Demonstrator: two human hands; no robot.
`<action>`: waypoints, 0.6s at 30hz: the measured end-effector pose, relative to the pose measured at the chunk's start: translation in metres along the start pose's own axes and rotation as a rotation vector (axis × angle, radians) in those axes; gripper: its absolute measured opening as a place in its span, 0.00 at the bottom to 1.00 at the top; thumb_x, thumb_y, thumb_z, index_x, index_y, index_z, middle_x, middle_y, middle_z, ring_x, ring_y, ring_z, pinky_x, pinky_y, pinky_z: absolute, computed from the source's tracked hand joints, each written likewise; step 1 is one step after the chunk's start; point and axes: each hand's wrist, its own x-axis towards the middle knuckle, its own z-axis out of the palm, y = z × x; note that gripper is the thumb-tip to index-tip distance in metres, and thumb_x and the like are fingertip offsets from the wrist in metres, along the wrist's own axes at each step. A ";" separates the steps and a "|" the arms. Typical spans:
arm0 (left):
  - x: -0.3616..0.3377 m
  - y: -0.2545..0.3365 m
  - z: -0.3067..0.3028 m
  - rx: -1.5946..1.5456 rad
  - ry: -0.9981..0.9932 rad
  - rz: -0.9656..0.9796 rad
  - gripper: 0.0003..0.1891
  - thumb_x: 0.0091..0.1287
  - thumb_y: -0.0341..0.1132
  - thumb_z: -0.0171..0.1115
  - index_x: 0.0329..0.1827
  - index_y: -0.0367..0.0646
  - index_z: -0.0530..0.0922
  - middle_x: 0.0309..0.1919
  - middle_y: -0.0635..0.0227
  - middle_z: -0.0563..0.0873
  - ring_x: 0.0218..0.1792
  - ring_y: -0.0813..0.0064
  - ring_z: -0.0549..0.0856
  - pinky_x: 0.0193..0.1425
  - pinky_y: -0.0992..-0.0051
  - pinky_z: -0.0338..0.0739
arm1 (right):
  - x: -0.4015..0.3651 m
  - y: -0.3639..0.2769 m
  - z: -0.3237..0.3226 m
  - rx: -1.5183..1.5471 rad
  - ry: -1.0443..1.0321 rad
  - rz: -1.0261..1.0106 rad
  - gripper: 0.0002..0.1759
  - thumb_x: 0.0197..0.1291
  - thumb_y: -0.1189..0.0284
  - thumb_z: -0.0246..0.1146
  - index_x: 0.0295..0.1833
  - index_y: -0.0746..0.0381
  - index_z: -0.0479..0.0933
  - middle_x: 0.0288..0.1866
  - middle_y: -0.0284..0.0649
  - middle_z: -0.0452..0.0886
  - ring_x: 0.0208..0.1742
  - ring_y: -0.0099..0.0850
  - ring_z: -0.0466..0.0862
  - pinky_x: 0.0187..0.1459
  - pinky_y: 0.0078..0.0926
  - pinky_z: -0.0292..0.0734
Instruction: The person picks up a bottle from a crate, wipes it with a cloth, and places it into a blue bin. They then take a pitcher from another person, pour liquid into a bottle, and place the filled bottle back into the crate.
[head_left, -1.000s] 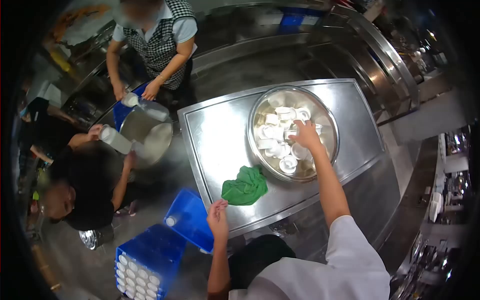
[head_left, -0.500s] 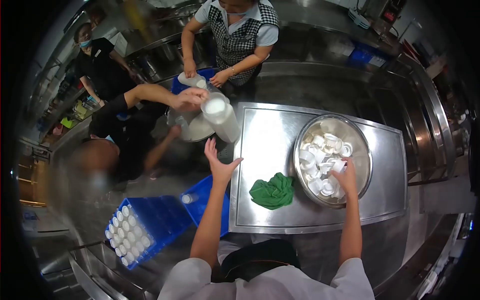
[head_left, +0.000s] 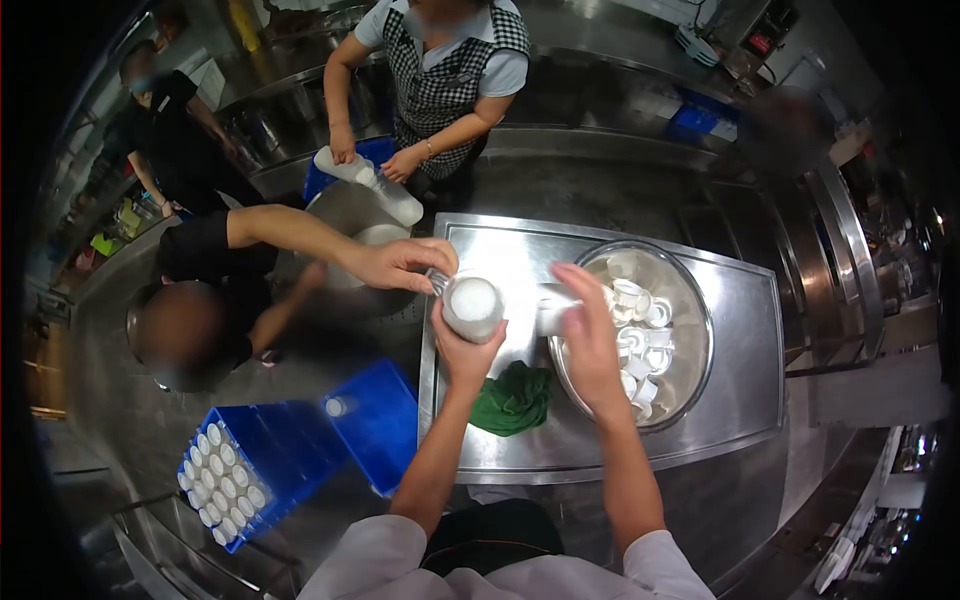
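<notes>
My left hand (head_left: 463, 358) is wrapped round a translucent plastic jug (head_left: 474, 302) with white contents, above the left end of the steel table. A co-worker's hand (head_left: 405, 264) also has hold of the jug, at its handle side. To the right, my blurred right hand (head_left: 594, 350) grips a white plastic lid (head_left: 556, 309), level with the jug and apart from it. Behind that hand sits a steel bowl (head_left: 707, 350) with several loose white lids (head_left: 637, 343) in it. A crumpled green cloth (head_left: 512, 398) lies below, between my forearms.
The steel table (head_left: 600, 455) carries the bowl and cloth. At lower left, one blue crate (head_left: 290, 440) holds several white-capped bottles; another blue crate (head_left: 385, 425) holds one. Beyond the table, a person in a checked apron (head_left: 440, 95) handles a white jug (head_left: 395, 198) over a large pot.
My open left hand has closed round the jug, which has come over the table. My right hand has left the bowl with a lid and moved left towards the jug.
</notes>
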 end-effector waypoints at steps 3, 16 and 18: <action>-0.018 0.022 -0.021 -0.062 -0.057 -0.055 0.51 0.45 0.42 0.91 0.72 0.39 0.71 0.58 0.48 0.87 0.57 0.46 0.89 0.60 0.55 0.85 | 0.016 -0.039 0.027 -0.288 -0.222 -0.210 0.29 0.69 0.71 0.64 0.76 0.63 0.74 0.74 0.50 0.76 0.73 0.50 0.75 0.77 0.48 0.67; -0.054 0.033 -0.209 -0.108 -0.128 -0.081 0.44 0.46 0.41 0.91 0.68 0.45 0.78 0.62 0.56 0.87 0.61 0.51 0.87 0.66 0.58 0.82 | -0.024 -0.125 0.141 -0.440 -0.640 -0.776 0.34 0.53 0.76 0.70 0.70 0.66 0.79 0.64 0.45 0.83 0.60 0.46 0.82 0.65 0.45 0.80; -0.056 0.034 -0.243 -0.090 -0.104 -0.086 0.44 0.46 0.41 0.91 0.68 0.45 0.78 0.62 0.56 0.87 0.62 0.52 0.87 0.67 0.58 0.81 | -0.033 -0.144 0.166 -0.406 -0.684 -0.795 0.34 0.55 0.71 0.71 0.70 0.67 0.80 0.66 0.45 0.83 0.60 0.46 0.81 0.65 0.45 0.80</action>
